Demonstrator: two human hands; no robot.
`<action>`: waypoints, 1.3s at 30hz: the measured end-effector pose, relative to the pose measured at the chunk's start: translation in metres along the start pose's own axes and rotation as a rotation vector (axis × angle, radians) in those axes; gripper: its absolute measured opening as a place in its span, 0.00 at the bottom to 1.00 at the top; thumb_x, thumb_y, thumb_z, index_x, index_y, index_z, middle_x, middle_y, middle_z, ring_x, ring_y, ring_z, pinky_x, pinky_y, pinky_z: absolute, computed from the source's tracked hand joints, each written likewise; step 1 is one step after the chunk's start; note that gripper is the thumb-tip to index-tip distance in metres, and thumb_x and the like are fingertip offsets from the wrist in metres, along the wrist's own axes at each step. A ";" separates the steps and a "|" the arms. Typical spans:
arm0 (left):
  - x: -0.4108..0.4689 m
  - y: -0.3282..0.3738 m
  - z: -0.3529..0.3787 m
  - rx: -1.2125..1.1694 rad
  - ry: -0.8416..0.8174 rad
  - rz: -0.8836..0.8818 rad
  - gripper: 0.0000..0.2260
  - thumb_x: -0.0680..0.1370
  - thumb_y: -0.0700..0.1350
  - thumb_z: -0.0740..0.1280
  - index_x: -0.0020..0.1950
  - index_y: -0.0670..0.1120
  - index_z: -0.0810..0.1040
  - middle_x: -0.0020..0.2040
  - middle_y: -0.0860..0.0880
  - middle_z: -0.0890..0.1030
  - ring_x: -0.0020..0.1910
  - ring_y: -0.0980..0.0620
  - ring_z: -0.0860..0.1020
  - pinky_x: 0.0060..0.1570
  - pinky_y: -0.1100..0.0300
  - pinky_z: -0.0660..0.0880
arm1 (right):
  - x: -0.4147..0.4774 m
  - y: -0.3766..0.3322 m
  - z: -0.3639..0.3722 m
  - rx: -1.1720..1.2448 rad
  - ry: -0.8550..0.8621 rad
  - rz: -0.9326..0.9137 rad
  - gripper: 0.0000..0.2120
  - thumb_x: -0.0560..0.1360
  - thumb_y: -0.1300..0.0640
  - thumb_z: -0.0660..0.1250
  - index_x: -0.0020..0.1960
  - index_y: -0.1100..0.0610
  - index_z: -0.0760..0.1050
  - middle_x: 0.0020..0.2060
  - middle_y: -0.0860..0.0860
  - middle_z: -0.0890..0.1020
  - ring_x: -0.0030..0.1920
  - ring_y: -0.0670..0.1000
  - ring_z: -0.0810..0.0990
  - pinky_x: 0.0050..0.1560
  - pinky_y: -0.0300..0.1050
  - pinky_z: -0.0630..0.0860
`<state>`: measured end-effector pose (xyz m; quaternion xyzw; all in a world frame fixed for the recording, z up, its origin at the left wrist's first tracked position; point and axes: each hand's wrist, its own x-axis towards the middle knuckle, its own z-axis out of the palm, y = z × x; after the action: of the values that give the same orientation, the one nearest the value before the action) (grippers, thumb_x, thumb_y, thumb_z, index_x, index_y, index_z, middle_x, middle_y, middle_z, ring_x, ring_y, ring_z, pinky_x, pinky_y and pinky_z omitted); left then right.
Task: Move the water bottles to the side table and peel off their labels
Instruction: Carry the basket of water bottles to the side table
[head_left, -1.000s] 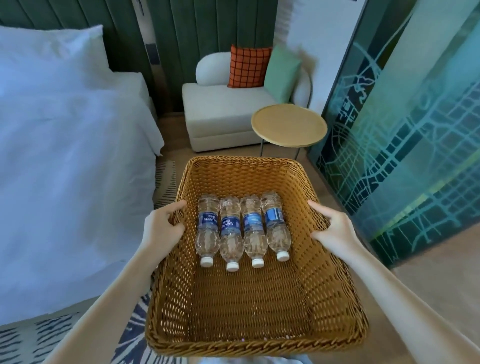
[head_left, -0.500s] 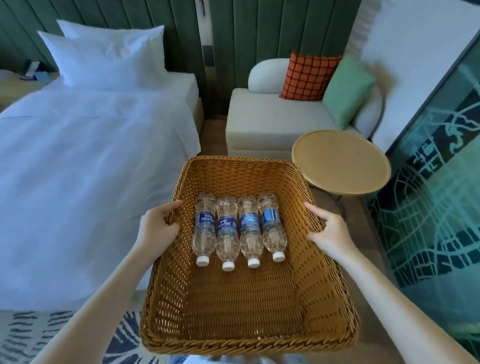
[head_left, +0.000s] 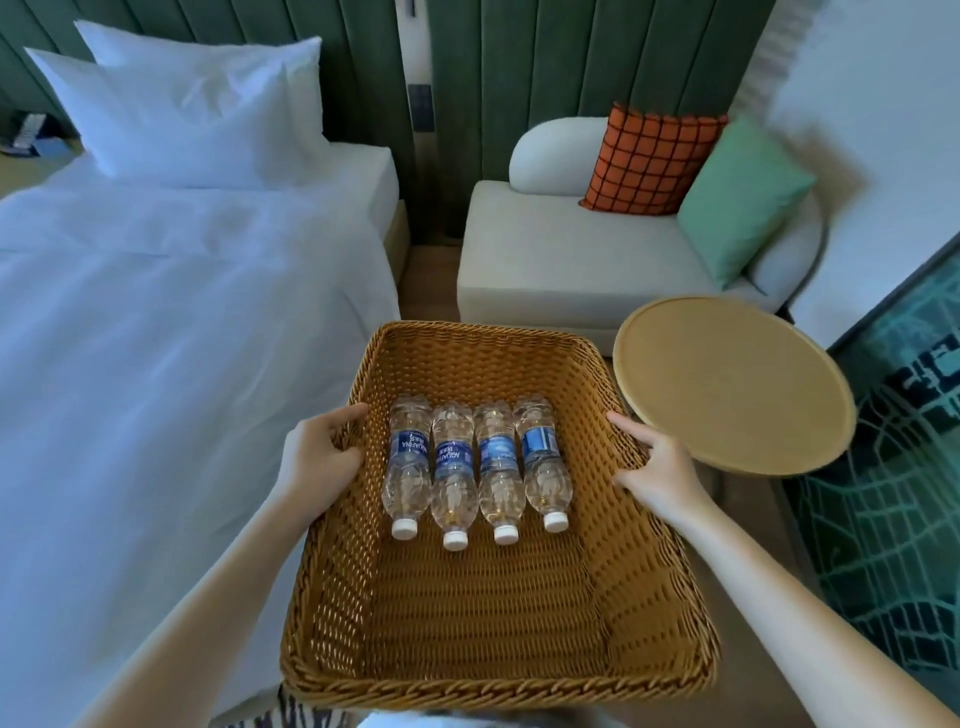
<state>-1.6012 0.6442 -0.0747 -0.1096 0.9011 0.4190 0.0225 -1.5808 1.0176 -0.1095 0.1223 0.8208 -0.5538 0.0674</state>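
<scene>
Several clear water bottles (head_left: 475, 467) with blue labels and white caps lie side by side in a large wicker basket (head_left: 493, 670), caps toward me. My left hand (head_left: 322, 452) grips the basket's left rim and my right hand (head_left: 657, 465) grips its right rim, holding it up in the air. The round wooden side table (head_left: 732, 384) stands just right of the basket, close to my right hand. Its top is bare.
A bed with white sheets (head_left: 171, 338) fills the left. A cream armchair (head_left: 561, 260) with an orange grid cushion (head_left: 649, 161) and a green cushion (head_left: 743, 197) stands behind the table. A patterned glass wall (head_left: 893, 493) runs along the right.
The basket and both hands have come closer to the side table, which now lies right beside the basket's right rim. My view has swung left, showing more bed and pillows.
</scene>
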 end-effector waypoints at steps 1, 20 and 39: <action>0.023 0.003 0.001 -0.002 -0.012 -0.002 0.25 0.73 0.32 0.69 0.69 0.49 0.78 0.67 0.46 0.79 0.66 0.46 0.76 0.64 0.53 0.73 | 0.019 -0.005 0.002 -0.007 0.011 0.005 0.38 0.71 0.76 0.70 0.74 0.48 0.72 0.74 0.50 0.72 0.69 0.53 0.75 0.55 0.45 0.82; 0.351 0.049 0.085 0.029 -0.127 -0.016 0.25 0.74 0.33 0.68 0.70 0.50 0.77 0.66 0.47 0.80 0.65 0.48 0.77 0.66 0.55 0.71 | 0.332 -0.014 0.000 -0.057 0.069 0.111 0.38 0.72 0.76 0.69 0.73 0.44 0.71 0.74 0.51 0.72 0.46 0.28 0.79 0.35 0.28 0.78; 0.568 -0.121 0.309 0.095 -0.278 -0.132 0.26 0.78 0.32 0.65 0.74 0.49 0.72 0.64 0.52 0.79 0.47 0.70 0.78 0.49 0.76 0.72 | 0.552 0.189 0.098 -0.146 0.100 0.240 0.36 0.74 0.74 0.68 0.75 0.47 0.69 0.74 0.49 0.72 0.56 0.49 0.82 0.47 0.32 0.80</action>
<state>-2.1442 0.7023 -0.4405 -0.1082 0.8990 0.3846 0.1797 -2.0613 1.0640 -0.4506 0.2418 0.8407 -0.4739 0.1009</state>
